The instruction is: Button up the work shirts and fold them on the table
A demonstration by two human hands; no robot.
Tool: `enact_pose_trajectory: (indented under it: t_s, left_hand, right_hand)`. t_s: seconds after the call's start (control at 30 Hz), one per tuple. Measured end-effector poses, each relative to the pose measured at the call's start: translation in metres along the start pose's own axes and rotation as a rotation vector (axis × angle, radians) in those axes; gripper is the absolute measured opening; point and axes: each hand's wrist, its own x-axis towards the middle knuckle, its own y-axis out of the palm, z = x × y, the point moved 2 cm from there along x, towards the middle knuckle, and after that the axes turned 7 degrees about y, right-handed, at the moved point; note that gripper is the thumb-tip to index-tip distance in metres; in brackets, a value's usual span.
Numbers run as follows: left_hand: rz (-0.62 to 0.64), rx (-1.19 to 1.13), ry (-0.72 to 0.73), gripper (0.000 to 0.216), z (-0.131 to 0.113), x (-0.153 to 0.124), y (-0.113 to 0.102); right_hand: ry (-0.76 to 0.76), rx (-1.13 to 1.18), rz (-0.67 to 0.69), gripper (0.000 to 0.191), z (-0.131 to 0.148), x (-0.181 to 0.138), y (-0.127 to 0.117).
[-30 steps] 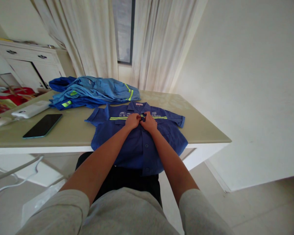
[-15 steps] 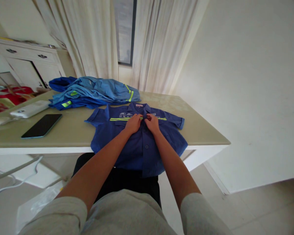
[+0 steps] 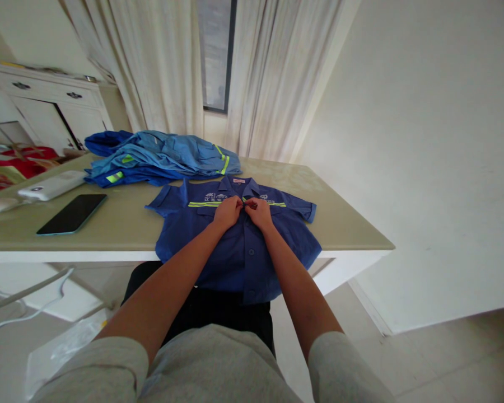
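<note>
Together, left hand [image 3: 227, 212] and right hand [image 3: 259, 214] have their grip clamped on the blue shirt [image 3: 235, 252]. It overhangs the worktop [image 3: 342, 224].

At 10 o'clock from the view's centre, a heap of blue clothes [image 3: 168, 151] with yellow-green bands is piled on the tabletop [image 3: 344, 224]; behind it, a pale cabinet [image 3: 69, 107] is seen. At 9, a dark-screened phone [image 3: 72, 214] is laid near a white device [image 3: 54, 186]. Towards 12, a window [image 3: 215, 56] is flanked by cream curtains [image 3: 277, 78].
</note>
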Motion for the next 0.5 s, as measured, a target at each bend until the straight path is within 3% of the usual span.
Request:
enact_pose_trajectory:
  t_s: [0.23, 0.5]
  left_hand:
    - [-0.031, -0.005, 0.028, 0.015, -0.001, -0.002, -0.002]
    - [-0.049, 0.014, -0.018, 0.015, -0.003, -0.003, -0.002]
  right_hand:
    - [-0.067, -0.168, 0.017, 0.023, 0.006, -0.003, 0.001]
    - [-0.143, -0.265, -0.061, 0.018, 0.013, -0.008, -0.001]
